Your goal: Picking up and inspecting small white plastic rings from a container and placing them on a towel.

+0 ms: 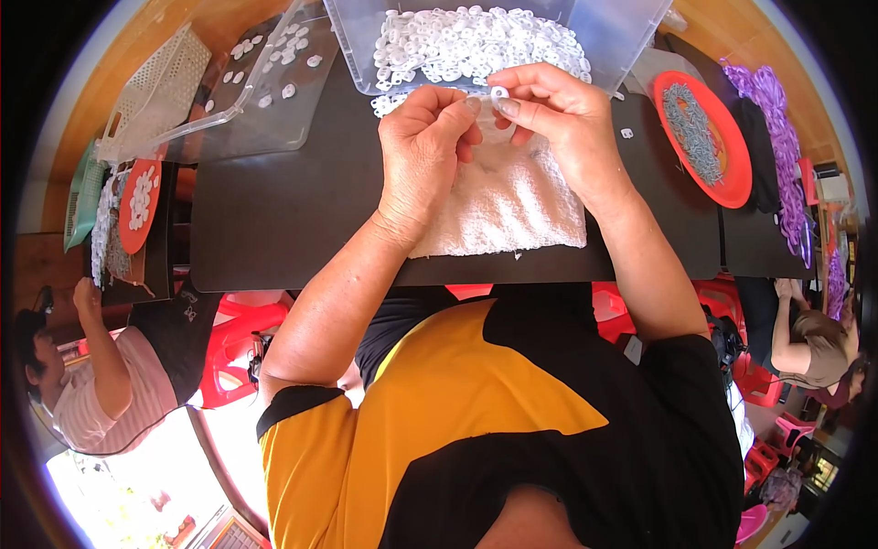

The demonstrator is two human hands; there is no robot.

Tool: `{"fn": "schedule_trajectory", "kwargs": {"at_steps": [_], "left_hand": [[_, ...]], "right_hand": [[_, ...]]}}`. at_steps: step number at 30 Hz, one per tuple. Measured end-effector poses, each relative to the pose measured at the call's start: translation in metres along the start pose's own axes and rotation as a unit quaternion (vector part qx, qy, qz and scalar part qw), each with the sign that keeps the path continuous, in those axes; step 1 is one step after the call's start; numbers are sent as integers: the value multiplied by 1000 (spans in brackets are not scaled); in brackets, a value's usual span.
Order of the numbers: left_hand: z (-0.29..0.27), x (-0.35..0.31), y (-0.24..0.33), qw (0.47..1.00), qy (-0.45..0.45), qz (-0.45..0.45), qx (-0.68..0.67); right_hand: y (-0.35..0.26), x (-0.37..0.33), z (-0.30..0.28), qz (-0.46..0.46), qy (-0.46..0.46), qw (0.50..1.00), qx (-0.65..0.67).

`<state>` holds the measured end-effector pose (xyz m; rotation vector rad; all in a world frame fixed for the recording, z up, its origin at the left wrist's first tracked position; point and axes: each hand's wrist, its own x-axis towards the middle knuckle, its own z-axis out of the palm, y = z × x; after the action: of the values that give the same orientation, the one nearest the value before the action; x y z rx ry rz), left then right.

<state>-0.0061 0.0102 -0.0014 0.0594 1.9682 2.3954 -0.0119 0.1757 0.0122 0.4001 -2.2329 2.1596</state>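
Observation:
Over a white towel (pixel 517 206) on the dark table, my two hands are close together. My right hand (pixel 572 114) pinches a small white plastic piece with a hole (pixel 499 93) between thumb and finger. My left hand (pixel 422 146) is closed, thumb against the forefinger, just beside that piece; what it holds, if anything, is too small to make out. Right behind my hands stands a clear plastic bin (pixel 357 55) heaped with many similar white pieces (pixel 476 41). A few more white pieces lie in front of the bin by my left hand.
A clear tray (pixel 283 128) with scattered white pieces stands at left, near a white basket (pixel 165 82) and a red plate (pixel 128 229). At right, a red plate (pixel 732 174) holds grey metal bits beside purple strands (pixel 782 146). Co-workers sit at left (pixel 119 366) and right (pixel 809 348).

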Motion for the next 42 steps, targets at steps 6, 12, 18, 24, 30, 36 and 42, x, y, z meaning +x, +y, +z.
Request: {"fn": "schedule_trajectory", "kwargs": {"at_steps": [6, 12, 18, 24, 30, 36, 42], "left_hand": [[2, -1, -3, 1000, -16, 14, 2], [2, -1, -1, 999, -40, 29, -3], [0, -1, 3, 999, -46, -7, -14], [2, -2, 2, 999, -32, 1, -22], [3, -3, 5, 999, -38, 12, -15], [3, -3, 5, 999, -47, 13, -16], [-1, -3, 5, 996, -72, 49, -5]], "right_hand": [[6, -2, 6, -31, 1, 999, 12], [-1, 0, 0, -2, -11, 1000, -5], [-2, 1, -4, 26, -10, 999, 40], [-1, -2, 4, 57, 14, 993, 98], [-5, 0, -5, 68, -25, 996, 58], [-6, 0, -7, 49, -32, 998, 11], [-9, 3, -17, 59, -85, 995, 0]]}}
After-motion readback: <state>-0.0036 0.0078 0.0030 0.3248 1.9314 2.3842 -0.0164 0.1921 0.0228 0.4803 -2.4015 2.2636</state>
